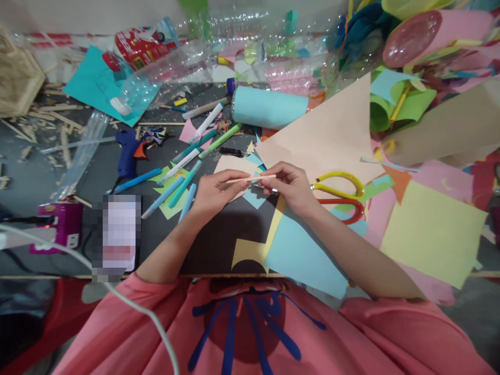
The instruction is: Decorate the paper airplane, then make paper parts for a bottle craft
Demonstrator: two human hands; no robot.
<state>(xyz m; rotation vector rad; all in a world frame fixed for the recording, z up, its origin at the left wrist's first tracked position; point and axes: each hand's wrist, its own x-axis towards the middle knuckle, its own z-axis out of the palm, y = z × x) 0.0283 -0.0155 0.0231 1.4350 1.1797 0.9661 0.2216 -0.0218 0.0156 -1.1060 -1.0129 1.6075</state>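
A narrow peach paper strip (255, 178) is stretched level between my two hands above the middle of the table. My left hand (213, 195) pinches its left part between thumb and fingers. At the other end, my right hand (291, 187) grips it in the same way. Scissors (339, 186) with one yellow and one red handle lie just right of my right hand, their blades mostly hidden by it. Under the hands are scraps of light blue paper (255, 198) and a peach paper piece (230, 165).
Several markers (185, 183) lie left of my left hand, with a blue glue gun (128, 152) and a phone (119, 229) further left. A blue-wrapped bottle (269, 107) lies behind. Large peach (332, 125), yellow (433, 234) and blue sheets (308, 250) cover the right side.
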